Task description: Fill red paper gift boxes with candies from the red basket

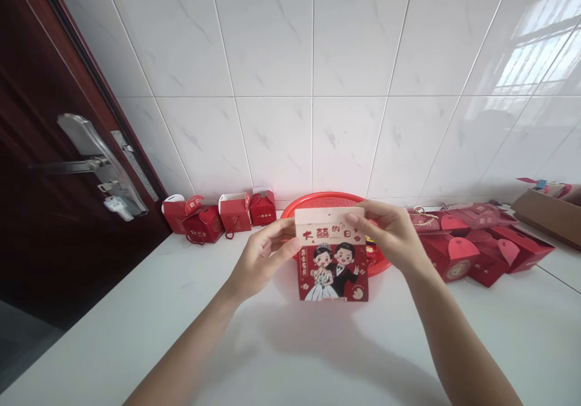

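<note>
Two hands pinch one cartoon-couple wedding favor carton (pixel 333 267)

The left hand (pixel 263 255) grips the carton by its left edge; the right hand (pixel 388 236) pinches the cream top panel near its right corner, thumb in front. The carton hangs upright over the white tabletop (pixel 181 315), before the red perforated basket (pixel 327 200). Whether it is flat or opened out, I cannot tell.

Both grips sit high, so the lower part looks unsupported and could swing or bend. Hard thumb pressure might crease the cardstock, and uneven pulling could tear the cream panel. Because the carton hides much of the basket, knuckles could knock its rim unseen. The red favor boxes (pixel 458 255) at right seem safely apart.
</note>
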The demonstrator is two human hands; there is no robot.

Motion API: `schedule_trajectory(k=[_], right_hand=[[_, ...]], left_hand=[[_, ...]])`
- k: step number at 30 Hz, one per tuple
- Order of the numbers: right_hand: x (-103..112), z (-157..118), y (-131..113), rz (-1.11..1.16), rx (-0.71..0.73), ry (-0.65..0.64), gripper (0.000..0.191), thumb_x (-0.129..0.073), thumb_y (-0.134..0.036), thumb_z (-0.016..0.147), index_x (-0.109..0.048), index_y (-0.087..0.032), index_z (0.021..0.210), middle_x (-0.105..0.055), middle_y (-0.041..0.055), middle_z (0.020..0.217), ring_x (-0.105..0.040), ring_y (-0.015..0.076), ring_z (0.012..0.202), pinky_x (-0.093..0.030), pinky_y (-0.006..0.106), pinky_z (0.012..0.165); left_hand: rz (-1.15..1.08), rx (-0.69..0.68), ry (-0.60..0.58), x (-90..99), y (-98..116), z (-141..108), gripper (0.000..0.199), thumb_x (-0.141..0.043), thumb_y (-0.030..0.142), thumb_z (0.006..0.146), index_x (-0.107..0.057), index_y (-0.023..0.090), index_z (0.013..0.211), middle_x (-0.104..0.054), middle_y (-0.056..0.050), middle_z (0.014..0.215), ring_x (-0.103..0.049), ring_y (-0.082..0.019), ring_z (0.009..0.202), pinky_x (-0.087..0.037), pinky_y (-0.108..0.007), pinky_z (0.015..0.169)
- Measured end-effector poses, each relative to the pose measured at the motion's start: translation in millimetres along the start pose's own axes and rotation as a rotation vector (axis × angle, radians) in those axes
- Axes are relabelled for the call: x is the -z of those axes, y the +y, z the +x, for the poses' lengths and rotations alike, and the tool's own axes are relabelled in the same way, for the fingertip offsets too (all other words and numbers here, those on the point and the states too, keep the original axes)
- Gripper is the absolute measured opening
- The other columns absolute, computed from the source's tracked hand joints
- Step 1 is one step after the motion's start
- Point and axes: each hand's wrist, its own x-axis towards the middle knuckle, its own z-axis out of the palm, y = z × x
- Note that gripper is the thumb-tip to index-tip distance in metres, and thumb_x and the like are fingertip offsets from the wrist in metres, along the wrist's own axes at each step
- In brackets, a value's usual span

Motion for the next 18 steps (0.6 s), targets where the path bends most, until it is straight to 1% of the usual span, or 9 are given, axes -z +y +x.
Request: schedule_trajectory(k=[2, 4, 7, 9, 11, 12, 14, 16, 18], right_hand=[[11.5, 0.5, -1.8, -0.026, 0.023, 0.099, 0.038, -0.075, -0.047, 0.086, -0.062, -0.019, 0.065, -0.055, -0.0006, 0.062, -0.048, 0.0120, 0.058, -0.038, 0.026, 0.053], [24.4, -0.2, -4.9, -0.036, 0.045, 0.202, 0.035, -0.076, -0.048, 0.084, -0.065, -0.019, 0.068, -0.059, 0.0004, 0.064, -0.051, 0.0131, 0.059, -0.041, 0.026, 0.053], [47.1, -4.8, -11.2, -0.083, 0.093, 0.409, 0.029, -0.080, -0.047, 0.080, -0.071, -0.020, 0.075, -0.063, 0.0012, 0.067, -0.055, 0.0143, 0.062, -0.045, 0.027, 0.055], [66.8, -11.0, -15.6, -0.140, 0.130, 0.586, 0.028, -0.082, -0.045, 0.077, -0.071, -0.020, 0.073, -0.060, -0.0002, 0.063, -0.050, 0.0123, 0.057, -0.040, 0.026, 0.051], [91.1, -20.2, -19.9, -0.204, 0.159, 0.752, 0.028, -0.084, -0.044, 0.073, -0.070, -0.020, 0.068, -0.053, -0.0020, 0.056, -0.041, 0.0100, 0.050, -0.031, 0.026, 0.045], [104.9, -26.3, -21.9, -0.230, 0.168, 0.824, 0.030, -0.086, -0.044, 0.070, -0.070, -0.019, 0.065, -0.050, -0.0024, 0.053, -0.038, 0.0098, 0.048, -0.028, 0.027, 0.043], [134.5, -41.8, -25.9, -0.288, 0.160, 0.929, 0.036, -0.091, -0.048, 0.060, -0.070, -0.019, 0.061, -0.049, -0.0018, 0.050, -0.038, 0.0104, 0.045, -0.026, 0.029, 0.041], [165.2, -62.1, -28.8, -0.349, 0.107, 1.026, 0.040, -0.095, -0.049, 0.050, -0.069, -0.019, 0.058, -0.049, -0.0007, 0.047, -0.038, 0.0110, 0.042, -0.026, 0.031, 0.041], [195.2, -86.0, -28.8, -0.442, 0.014, 1.174, 0.038, -0.096, -0.046, 0.050, -0.070, -0.020, 0.060, -0.051, -0.0003, 0.048, -0.036, 0.0105, 0.041, -0.023, 0.033, 0.042]], left_hand=[[0.045, 0.028, 0.003, -3.4, -9.4, 2.1, 0.045, -0.070, 0.050, 0.089, -0.068, 0.022, 0.124, -0.074, -0.009, 0.119, -0.068, -0.025, 0.111, -0.055, -0.035, 0.099], [0.131, 0.039, 0.004, -8.7, -22.4, 3.9, 0.046, -0.069, 0.050, 0.090, -0.067, 0.021, 0.125, -0.073, -0.010, 0.121, -0.068, -0.026, 0.113, -0.055, -0.038, 0.100], [0.297, -0.005, -0.058, -19.7, -45.0, 5.7, 0.039, -0.065, 0.047, 0.093, -0.069, 0.020, 0.121, -0.073, -0.010, 0.121, -0.068, -0.026, 0.114, -0.054, -0.040, 0.102], [0.399, -0.066, -0.106, -27.1, -58.9, 5.8, 0.030, -0.061, 0.042, 0.095, -0.072, 0.021, 0.113, -0.075, -0.009, 0.117, -0.069, -0.025, 0.110, -0.054, -0.039, 0.099], [0.502, -0.146, -0.126, -33.3, -69.1, 5.1, 0.025, -0.056, 0.038, 0.098, -0.075, 0.022, 0.103, -0.076, -0.007, 0.110, -0.070, -0.023, 0.104, -0.053, -0.039, 0.095], [0.546, -0.185, -0.129, -35.6, -72.5, 4.6, 0.026, -0.053, 0.036, 0.099, -0.075, 0.022, 0.099, -0.077, -0.006, 0.107, -0.070, -0.023, 0.101, -0.052, -0.039, 0.094], [0.608, -0.237, -0.131, -38.8, -76.0, 3.4, 0.031, -0.048, 0.033, 0.101, -0.075, 0.022, 0.094, -0.078, -0.005, 0.102, -0.070, -0.023, 0.098, -0.050, -0.039, 0.092], [0.634, -0.266, -0.129, -40.3, -76.3, 2.7, 0.034, -0.045, 0.033, 0.102, -0.075, 0.021, 0.090, -0.078, -0.005, 0.099, -0.070, -0.022, 0.094, -0.048, -0.038, 0.089], [0.644, -0.279, -0.125, -40.8, -75.3, 2.7, 0.036, -0.044, 0.033, 0.102, -0.074, 0.021, 0.086, -0.079, -0.004, 0.095, -0.070, -0.022, 0.089, -0.047, -0.037, 0.086]])
